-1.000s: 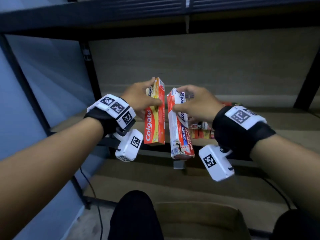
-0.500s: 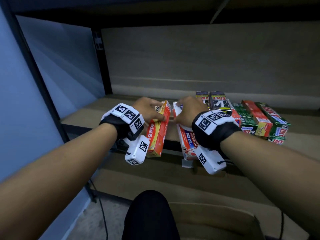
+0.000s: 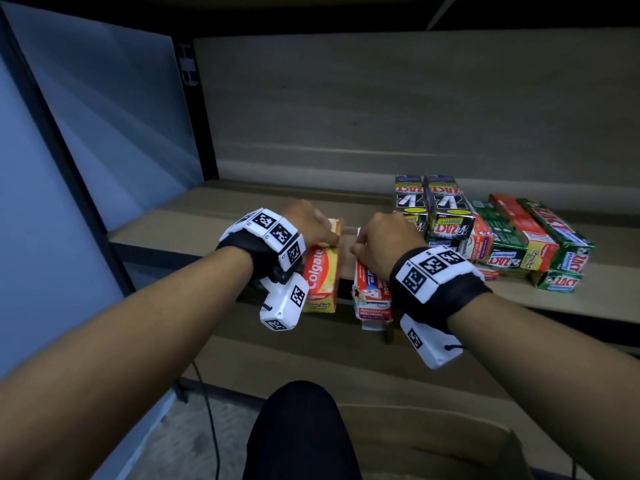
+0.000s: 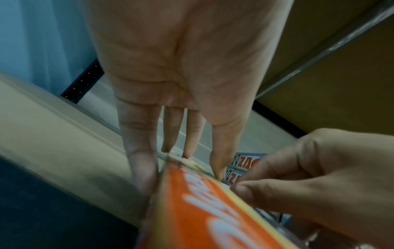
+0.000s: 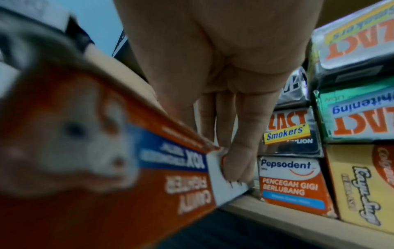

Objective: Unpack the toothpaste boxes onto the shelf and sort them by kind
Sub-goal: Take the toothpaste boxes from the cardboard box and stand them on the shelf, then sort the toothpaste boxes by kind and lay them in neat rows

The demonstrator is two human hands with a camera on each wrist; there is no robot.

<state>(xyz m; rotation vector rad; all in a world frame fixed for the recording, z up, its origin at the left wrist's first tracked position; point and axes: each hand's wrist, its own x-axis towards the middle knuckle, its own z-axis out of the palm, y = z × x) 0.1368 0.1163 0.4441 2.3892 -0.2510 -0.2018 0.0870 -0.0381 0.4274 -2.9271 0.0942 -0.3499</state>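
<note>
Fingers of the left hand are pinching the Colgate box at its far end; the right hand is likewise gripping the Pepsodent box, both boxes overhanging the shelf edge.

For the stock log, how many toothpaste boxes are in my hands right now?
2: the Colgate box in the left hand, the red Cavity Fighter box in the right hand.

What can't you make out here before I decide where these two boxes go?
- Left hand's fingers: head view, hidden behind its red-and-yellow Colgate carton.
- Right hand's red Pepsodent carton: wrist band covers its right side; near end blurred in right wrist view.
- Lower boxes of the stacked toothpaste pile: hidden under upper ones.
- Brown cardboard box: cut off by bottom edge.
</note>
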